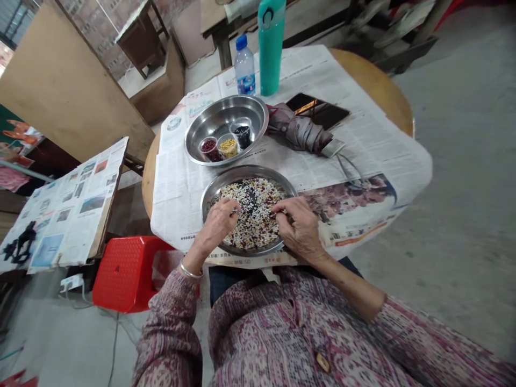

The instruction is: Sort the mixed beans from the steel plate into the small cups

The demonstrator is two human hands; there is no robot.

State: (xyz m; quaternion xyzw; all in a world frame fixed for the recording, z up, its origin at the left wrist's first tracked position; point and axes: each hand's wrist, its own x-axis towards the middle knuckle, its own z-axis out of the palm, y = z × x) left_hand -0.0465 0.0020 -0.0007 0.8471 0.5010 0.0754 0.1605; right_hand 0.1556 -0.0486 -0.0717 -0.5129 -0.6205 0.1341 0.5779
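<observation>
A steel plate (217,189) lies close to me on the newspaper-covered round table, full of mixed white, red and dark beans (253,212). My left hand (217,223) rests on the plate's left side with its fingers curled onto the beans. My right hand (298,226) sits on the plate's right side, fingers pinched together in the beans. What either pinch holds is too small to make out. Behind it a steel bowl (209,121) carries three small cups: red beans (208,146), yellow beans (228,146) and black beans (242,133).
A water bottle (244,67) and a teal flask (270,45) stand at the table's far side. A folded grey umbrella (300,131) and a dark phone (318,110) lie right of the bowl. A red stool (124,271) and a newspaper-covered board (68,209) are to my left.
</observation>
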